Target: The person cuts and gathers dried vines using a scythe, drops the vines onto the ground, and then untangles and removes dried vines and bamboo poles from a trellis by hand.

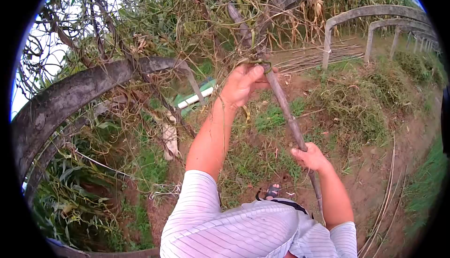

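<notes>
A long wooden pole [284, 103] runs at a slant from the dried vine tangle [206, 28] overhead down past my right side. My right hand [310, 157] is closed around the pole's lower part. Higher up, my left hand [244, 84] is at the spot where thin green and brown vine stems [260, 62] twist about the pole. Its thumb presses on the stems, and some fingers pass behind the pole, partly hidden.
Curved concrete arches stand at the left [84, 87] and in a row at the right [375, 12]. Pulled vines lie heaped [361, 99] on the soil. Thin poles [323, 57] lie behind them, with more [388, 192] at lower right. A sandaled foot [273, 191] shows below.
</notes>
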The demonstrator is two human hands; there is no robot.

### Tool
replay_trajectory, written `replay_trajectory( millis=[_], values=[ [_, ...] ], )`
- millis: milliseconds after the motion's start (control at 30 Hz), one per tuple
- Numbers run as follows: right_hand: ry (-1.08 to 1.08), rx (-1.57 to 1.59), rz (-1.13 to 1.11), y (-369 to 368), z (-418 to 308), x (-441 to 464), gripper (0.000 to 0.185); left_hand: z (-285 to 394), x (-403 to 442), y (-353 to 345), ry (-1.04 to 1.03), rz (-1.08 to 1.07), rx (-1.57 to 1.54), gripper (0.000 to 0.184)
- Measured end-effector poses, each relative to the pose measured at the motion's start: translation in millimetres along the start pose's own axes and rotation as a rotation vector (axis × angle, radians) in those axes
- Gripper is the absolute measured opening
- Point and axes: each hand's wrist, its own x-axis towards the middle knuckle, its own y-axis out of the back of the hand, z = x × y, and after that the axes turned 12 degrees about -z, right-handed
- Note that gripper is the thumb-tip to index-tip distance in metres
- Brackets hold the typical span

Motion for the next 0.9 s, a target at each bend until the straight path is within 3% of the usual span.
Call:
replay_trajectory(
  millis=[67, 133, 200, 233, 300, 433, 500, 533, 667, 767, 900],
  values=[
    [0.036, -0.071, 0.04, 4, 18, 11, 0.032, -22, -10, 1, -0.014, -0.032, 0.078, 0.049],
    [0.064, -0.147, 0.083, 3, 26, 13, 0.032, -46, -12, 0, 0.135, 0.045, 0.112, 0.046],
    [-0.047, -0.487, 0.382, -8, 23, 14, 0.033, -61, -11, -4, 0.088, 0.09, 0.075, 0.04],
    [-0.05, -0.488, 0.384, -13, 23, 14, 0.033, -66, -10, -7, 0.031, 0.135, 0.028, 0.039],
    [0.184, -0.505, 0.53, -23, 26, 13, 0.037, -72, -7, -17, -0.07, 0.195, -0.088, 0.032],
    [0.276, -0.386, 0.519, -14, 43, 8, 0.04, -74, 1, -24, -0.152, 0.247, -0.199, 0.027],
    [0.266, -0.084, 0.381, -9, 45, 8, 0.041, -76, 6, -25, -0.18, 0.261, -0.194, 0.023],
    [0.269, -0.076, 0.389, -9, 44, 7, 0.041, -77, 8, -26, -0.213, 0.283, -0.189, 0.019],
    [0.232, -0.312, 0.568, -12, 32, -7, 0.035, -67, 18, -36, -0.279, 0.386, -0.106, 0.018],
    [0.225, -0.394, 0.647, -13, 43, -9, 0.033, -45, 38, -29, -0.442, 0.447, -0.036, 0.017],
    [0.322, -0.404, 0.682, -6, 48, -10, 0.034, -34, 49, -28, -0.394, 0.422, -0.048, 0.021]
  ],
)
